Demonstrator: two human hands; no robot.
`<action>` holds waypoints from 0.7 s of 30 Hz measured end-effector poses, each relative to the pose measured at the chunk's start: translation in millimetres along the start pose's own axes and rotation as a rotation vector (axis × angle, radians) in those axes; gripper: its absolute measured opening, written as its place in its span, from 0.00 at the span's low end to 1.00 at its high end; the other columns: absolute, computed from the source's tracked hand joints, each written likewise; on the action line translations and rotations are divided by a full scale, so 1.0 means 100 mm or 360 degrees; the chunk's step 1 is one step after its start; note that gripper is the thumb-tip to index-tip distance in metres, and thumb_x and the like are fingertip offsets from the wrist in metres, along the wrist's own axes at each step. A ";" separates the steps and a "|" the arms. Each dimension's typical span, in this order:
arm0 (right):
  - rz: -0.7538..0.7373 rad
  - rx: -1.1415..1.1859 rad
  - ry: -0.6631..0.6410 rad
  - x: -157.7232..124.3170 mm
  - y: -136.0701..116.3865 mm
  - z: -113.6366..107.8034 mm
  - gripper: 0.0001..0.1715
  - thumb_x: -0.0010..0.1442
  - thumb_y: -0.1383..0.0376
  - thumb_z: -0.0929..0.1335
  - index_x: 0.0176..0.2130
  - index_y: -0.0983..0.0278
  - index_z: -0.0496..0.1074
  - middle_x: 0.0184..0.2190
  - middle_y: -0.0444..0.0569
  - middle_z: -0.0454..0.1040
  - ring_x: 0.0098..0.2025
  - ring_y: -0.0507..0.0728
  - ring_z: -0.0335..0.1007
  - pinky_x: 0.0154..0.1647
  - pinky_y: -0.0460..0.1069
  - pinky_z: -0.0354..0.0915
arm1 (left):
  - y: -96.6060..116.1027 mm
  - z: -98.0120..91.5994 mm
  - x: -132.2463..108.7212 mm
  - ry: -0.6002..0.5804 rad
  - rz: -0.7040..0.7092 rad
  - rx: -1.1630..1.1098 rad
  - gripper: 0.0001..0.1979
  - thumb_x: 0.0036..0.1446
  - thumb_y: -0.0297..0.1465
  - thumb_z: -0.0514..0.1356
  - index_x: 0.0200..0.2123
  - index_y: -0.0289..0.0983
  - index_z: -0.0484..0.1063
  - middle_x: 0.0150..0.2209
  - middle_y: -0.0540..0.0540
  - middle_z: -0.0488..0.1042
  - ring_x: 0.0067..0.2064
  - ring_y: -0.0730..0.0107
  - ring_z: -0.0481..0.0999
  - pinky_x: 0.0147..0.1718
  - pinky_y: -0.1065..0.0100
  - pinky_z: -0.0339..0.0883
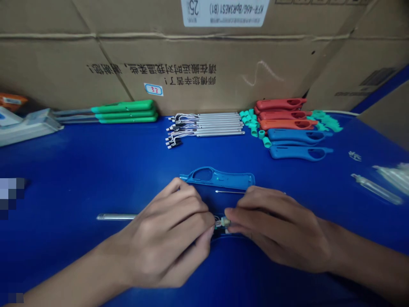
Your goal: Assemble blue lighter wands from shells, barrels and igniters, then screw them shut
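Note:
My left hand [172, 234] is closed, fingertips pressed on a partly assembled stick lighter whose silver metal tube [116, 217] sticks out to the left. White wires and a small pale fitting [225, 221] show in the gap between my hands. My right hand [281, 226] pinches by this fitting, its thumb and fingers closed on the lighter's other end. Most of the lighter's body is hidden under my hands. Just behind them lies a blue handle half [220, 178], inner side up. A thin metal tool with a pale tip [228, 192] rests beside my right hand.
Silver tubes with wires [220, 124] lie at the back. Green-handled lighters [128, 111] are at back left. Red handle halves [281, 104], blue handle halves [300, 152] and green rings [251, 120] are at back right. Clear tubes [377, 189] lie right. A cardboard wall [128, 55] stands behind.

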State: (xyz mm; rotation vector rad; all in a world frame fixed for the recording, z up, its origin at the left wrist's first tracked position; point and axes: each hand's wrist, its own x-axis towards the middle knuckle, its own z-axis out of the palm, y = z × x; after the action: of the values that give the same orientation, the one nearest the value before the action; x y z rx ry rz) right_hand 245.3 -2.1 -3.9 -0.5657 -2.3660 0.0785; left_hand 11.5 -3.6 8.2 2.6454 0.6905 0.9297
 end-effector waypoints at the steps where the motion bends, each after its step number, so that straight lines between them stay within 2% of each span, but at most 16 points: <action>1: 0.0013 -0.0006 0.0001 0.00 -0.01 0.00 0.09 0.62 0.72 0.68 0.44 0.70 0.72 0.36 0.49 0.76 0.39 0.52 0.71 0.40 0.48 0.72 | 0.00 0.00 0.00 -0.0006 0.0003 -0.0004 0.07 0.54 0.18 0.58 0.36 0.33 0.71 0.29 0.44 0.72 0.31 0.68 0.68 0.32 0.60 0.61; 7: -0.0031 0.0011 0.0029 0.01 -0.02 0.02 0.08 0.62 0.73 0.68 0.43 0.71 0.72 0.35 0.50 0.76 0.38 0.53 0.72 0.37 0.49 0.72 | -0.01 0.01 -0.03 -0.0039 -0.0004 -0.0010 0.07 0.55 0.18 0.58 0.36 0.34 0.71 0.29 0.44 0.72 0.31 0.67 0.68 0.32 0.60 0.61; 15: -0.0003 0.0005 -0.0036 0.01 -0.04 0.01 0.07 0.63 0.73 0.67 0.43 0.71 0.72 0.34 0.51 0.75 0.38 0.54 0.73 0.38 0.49 0.72 | -0.02 0.00 -0.02 -0.0102 0.0030 0.0046 0.08 0.57 0.19 0.56 0.38 0.34 0.71 0.29 0.45 0.72 0.31 0.68 0.68 0.32 0.61 0.60; 21: -0.0006 -0.0025 -0.0026 0.03 -0.04 0.01 0.06 0.64 0.72 0.65 0.41 0.69 0.72 0.32 0.49 0.76 0.34 0.52 0.72 0.37 0.48 0.73 | -0.02 0.00 0.00 -0.0118 0.0090 0.0085 0.07 0.57 0.19 0.56 0.37 0.33 0.71 0.28 0.46 0.72 0.30 0.68 0.66 0.31 0.61 0.58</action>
State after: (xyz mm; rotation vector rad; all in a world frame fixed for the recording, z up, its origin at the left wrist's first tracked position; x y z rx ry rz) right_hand 240.9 -3.8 -1.8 -0.5704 -2.3853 0.0635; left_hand 10.8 -1.4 7.3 2.7439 0.6352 0.8342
